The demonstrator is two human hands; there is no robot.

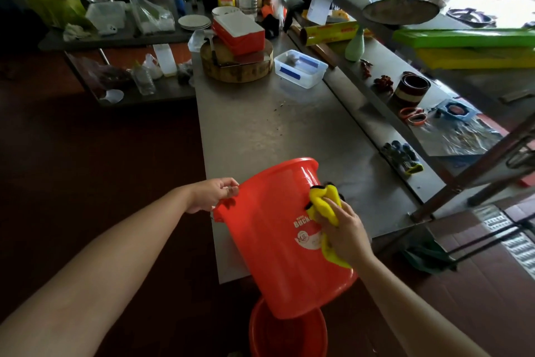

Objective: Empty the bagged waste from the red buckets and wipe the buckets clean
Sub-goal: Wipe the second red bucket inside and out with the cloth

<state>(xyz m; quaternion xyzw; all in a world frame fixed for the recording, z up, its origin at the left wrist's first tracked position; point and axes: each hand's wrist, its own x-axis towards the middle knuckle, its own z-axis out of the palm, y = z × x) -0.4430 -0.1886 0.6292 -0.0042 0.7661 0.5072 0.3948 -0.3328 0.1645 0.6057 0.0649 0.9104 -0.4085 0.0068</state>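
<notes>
A red bucket (275, 243) with white lettering is tilted away from me, its rim over the near end of the steel table (260, 130). My left hand (212, 193) grips the bucket's rim at the left side. My right hand (344, 229) holds a yellow cloth (322, 203) with black trim and presses it against the bucket's outer wall. Below it, on the floor, stands a second red bucket (260, 333), open at the top; its inside is dark.
Further along the table sit a round wooden chopping block (231, 70) with a red-and-white box (240, 32) on it and a clear plastic container (301, 68). Work gloves (402, 155) lie on the right ledge. Bottles and plates crowd the far counter. Dark floor lies at left.
</notes>
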